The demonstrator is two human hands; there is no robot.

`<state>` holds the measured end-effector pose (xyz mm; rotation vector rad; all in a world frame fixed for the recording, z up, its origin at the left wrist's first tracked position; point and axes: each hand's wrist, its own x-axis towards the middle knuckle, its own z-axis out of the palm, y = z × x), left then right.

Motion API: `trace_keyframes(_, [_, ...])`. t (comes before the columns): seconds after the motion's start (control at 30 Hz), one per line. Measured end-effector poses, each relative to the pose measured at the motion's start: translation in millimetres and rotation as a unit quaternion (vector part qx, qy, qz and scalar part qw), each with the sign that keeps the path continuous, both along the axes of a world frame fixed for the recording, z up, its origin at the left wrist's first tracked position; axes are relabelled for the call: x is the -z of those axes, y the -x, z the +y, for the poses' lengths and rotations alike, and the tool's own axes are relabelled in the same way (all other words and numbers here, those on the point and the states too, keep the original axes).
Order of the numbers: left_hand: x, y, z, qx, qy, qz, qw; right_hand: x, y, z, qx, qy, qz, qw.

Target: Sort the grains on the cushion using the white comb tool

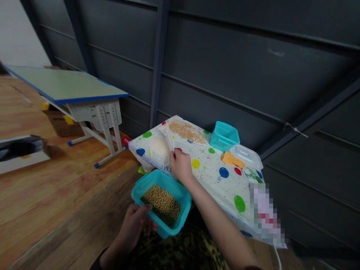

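My left hand (134,221) grips the near rim of a teal plastic box (180,191) holding soybeans (161,204), kept just below the table's near edge. My right hand (181,165) is closed on a clear flat plastic scraper (169,138) that stands on the polka-dot tablecloth (213,180). To the scraper's left lies a heap of white rice (159,144). Beyond it, a patch of loose soybeans (185,131) is spread at the table's far edge.
A second teal box (224,136) stands at the table's back, with a clear lid (247,155), an orange piece (232,159) and a small printed packet (251,174) beside it. A green-topped desk (70,88) stands left on the wooden floor. A dark wall runs behind.
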<state>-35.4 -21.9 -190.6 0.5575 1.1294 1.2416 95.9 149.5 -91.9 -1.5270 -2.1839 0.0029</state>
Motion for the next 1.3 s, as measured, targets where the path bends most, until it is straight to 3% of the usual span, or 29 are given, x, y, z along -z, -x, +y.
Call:
trace_keyframes(0.13, [-0.7,0,-1,0.005,0.017,0.005,1.0,-4.5,-33,2,0.022,-0.034,0.062,0.997])
trace_keyframes(0.37, [6.3,2,2,-0.004,0.007,0.0,1.0,-11.3,-158,6,0.156,-0.09,0.123,0.976])
trace_keyframes(0.5, [14.2,3,2,0.005,0.001,-0.003,1.0,-10.1,-202,16,0.207,-0.091,0.111,0.968])
trace_keyframes(0.77, [22.2,14,-2,0.036,0.011,0.009,0.999,-6.1,-193,50,0.232,-0.039,0.055,0.97])
trace_keyframes(0.93, [21.5,18,-1,0.029,0.023,0.013,0.999,1.8,-192,54,0.233,-0.041,0.058,0.97])
trace_keyframes(1.1, [23.5,18,-1,0.014,0.018,0.042,0.999,3.7,-195,50,0.226,-0.038,0.125,0.965])
trace_keyframes(1.3, [18.8,17,-3,0.008,0.007,0.046,0.999,-1.8,-198,54,0.226,-0.029,0.259,0.939])
